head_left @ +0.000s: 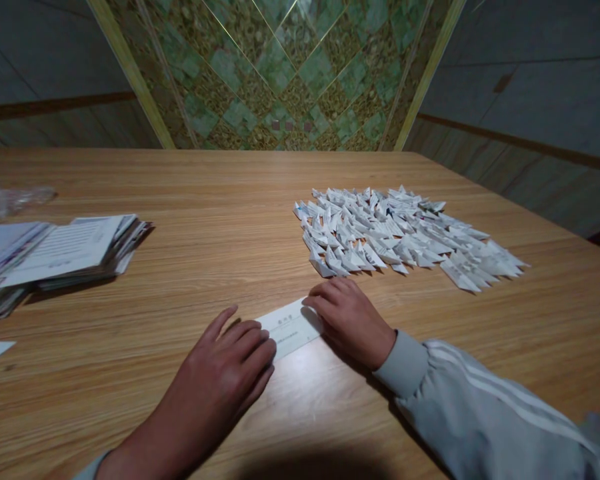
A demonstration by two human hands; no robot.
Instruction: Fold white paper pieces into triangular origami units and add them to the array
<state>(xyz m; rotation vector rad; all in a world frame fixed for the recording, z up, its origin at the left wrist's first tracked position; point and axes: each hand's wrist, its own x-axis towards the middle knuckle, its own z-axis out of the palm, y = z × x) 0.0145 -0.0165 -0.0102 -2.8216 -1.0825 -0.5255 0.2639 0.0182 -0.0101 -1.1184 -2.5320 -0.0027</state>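
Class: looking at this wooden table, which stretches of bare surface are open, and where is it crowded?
Bare wood lies between the stack of printed paper sheets on the left and the spread of small white folded paper pieces, and along the far edge of the wooden table. It is crowded near the left hand and right hand, pressing a white paper strip.

Left hand (225, 373) and right hand (350, 317) press flat on a paper slip (293, 328), near folded paper pieces (400, 233) on the wooden table (220, 200)

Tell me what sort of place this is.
Probably an indoor room used for paper folding: a wooden table, a heap of folded paper pieces, a stack of printed sheets, and a green patterned wall panel.
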